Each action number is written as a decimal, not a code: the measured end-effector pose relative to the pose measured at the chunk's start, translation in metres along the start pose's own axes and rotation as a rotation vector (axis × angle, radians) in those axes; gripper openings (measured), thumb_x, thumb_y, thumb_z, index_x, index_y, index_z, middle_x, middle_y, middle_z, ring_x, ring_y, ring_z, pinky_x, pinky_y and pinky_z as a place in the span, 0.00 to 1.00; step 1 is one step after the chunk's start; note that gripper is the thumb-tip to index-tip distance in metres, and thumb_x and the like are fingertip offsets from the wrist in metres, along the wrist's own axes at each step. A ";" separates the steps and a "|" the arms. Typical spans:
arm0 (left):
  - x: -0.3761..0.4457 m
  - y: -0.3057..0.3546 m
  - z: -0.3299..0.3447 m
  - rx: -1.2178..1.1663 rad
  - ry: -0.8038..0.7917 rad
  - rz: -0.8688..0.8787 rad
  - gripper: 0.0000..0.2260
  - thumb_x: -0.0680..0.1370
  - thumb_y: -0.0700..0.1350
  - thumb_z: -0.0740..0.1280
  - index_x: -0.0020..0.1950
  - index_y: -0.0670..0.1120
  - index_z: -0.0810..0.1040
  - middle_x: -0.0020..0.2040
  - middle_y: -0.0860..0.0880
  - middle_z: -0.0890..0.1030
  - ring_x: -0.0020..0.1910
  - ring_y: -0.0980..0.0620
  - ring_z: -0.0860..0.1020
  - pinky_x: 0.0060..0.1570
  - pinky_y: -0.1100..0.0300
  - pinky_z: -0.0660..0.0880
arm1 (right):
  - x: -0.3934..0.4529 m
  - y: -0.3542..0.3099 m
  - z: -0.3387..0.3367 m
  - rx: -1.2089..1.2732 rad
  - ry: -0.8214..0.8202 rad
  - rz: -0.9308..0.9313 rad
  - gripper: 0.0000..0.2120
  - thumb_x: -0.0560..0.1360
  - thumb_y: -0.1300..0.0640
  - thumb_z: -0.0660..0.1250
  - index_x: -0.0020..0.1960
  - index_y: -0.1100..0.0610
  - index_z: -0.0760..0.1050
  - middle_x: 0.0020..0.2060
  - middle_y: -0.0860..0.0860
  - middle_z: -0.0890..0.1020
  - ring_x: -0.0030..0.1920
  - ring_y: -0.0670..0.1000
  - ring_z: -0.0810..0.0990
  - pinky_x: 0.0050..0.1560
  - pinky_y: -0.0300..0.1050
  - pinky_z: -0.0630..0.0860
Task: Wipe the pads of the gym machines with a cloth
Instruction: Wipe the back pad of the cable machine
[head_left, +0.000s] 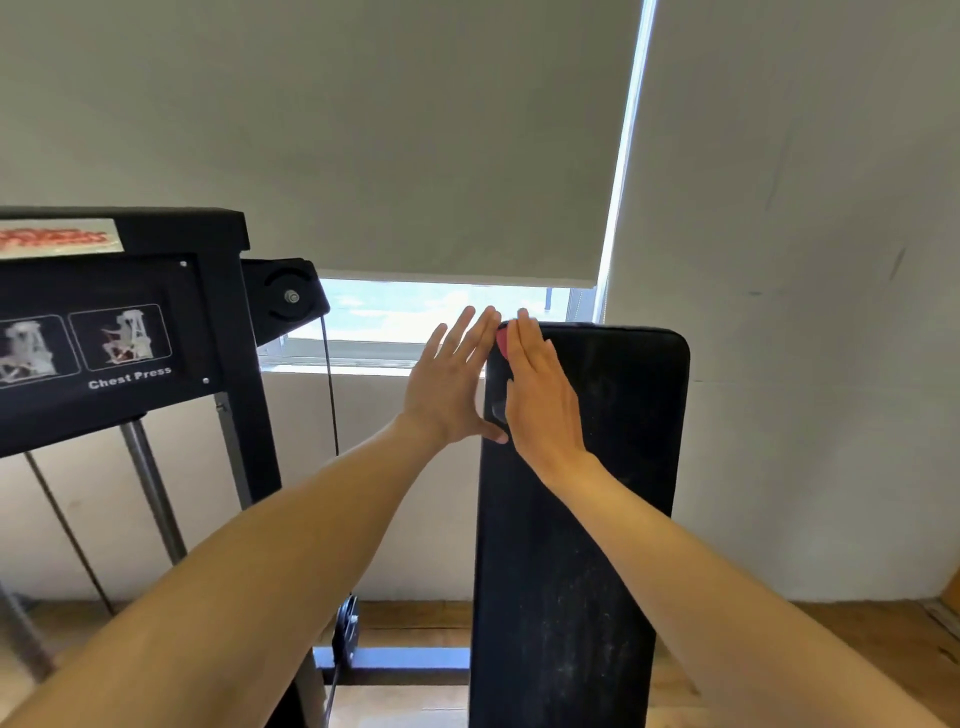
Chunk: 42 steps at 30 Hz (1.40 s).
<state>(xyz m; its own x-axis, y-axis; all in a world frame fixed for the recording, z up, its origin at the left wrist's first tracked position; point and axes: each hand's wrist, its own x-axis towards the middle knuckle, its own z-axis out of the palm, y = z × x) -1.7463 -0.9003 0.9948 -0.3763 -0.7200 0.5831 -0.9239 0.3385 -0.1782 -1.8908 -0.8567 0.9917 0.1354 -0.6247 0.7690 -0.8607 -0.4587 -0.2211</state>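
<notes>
A pink cloth (502, 340) is pressed against the upright black pad (613, 467) by the flat, straight-fingered right hand (543, 395). The left hand (451, 384) is held with its grip wide, fingers spread, at the pad's left edge. "Chest Press" is printed on the machine placard (104, 338).

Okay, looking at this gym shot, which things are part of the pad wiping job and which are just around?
Part of the job:
black back pad
pink cloth, barely showing under the right hand
left hand, beside the pad's edge

Just around:
chest press frame
roller blind
window
wooden floor
</notes>
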 end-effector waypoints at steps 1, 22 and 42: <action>0.000 0.001 -0.001 0.009 -0.006 -0.005 0.65 0.62 0.81 0.68 0.85 0.49 0.42 0.85 0.49 0.41 0.83 0.46 0.38 0.81 0.43 0.47 | 0.004 0.001 0.006 -0.072 -0.020 -0.038 0.39 0.81 0.60 0.69 0.83 0.58 0.49 0.83 0.53 0.51 0.81 0.51 0.46 0.81 0.51 0.51; 0.003 0.010 -0.006 0.158 -0.028 0.133 0.66 0.64 0.76 0.72 0.84 0.46 0.38 0.85 0.46 0.39 0.83 0.45 0.38 0.81 0.44 0.46 | -0.044 0.073 -0.006 -0.424 -0.145 -0.325 0.42 0.72 0.64 0.78 0.81 0.62 0.61 0.81 0.58 0.61 0.80 0.56 0.60 0.78 0.51 0.56; 0.022 0.017 -0.003 0.060 -0.214 0.205 0.70 0.63 0.77 0.72 0.75 0.48 0.20 0.81 0.48 0.27 0.77 0.46 0.24 0.80 0.39 0.43 | -0.007 0.100 -0.047 0.034 0.228 0.440 0.35 0.82 0.72 0.57 0.84 0.58 0.48 0.84 0.51 0.50 0.83 0.52 0.48 0.81 0.48 0.53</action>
<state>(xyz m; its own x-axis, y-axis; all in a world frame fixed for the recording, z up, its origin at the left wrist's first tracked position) -1.7697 -0.9087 1.0071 -0.5556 -0.7536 0.3513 -0.8272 0.4582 -0.3252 -2.0012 -0.8687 0.9928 -0.3512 -0.6110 0.7095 -0.7951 -0.2055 -0.5706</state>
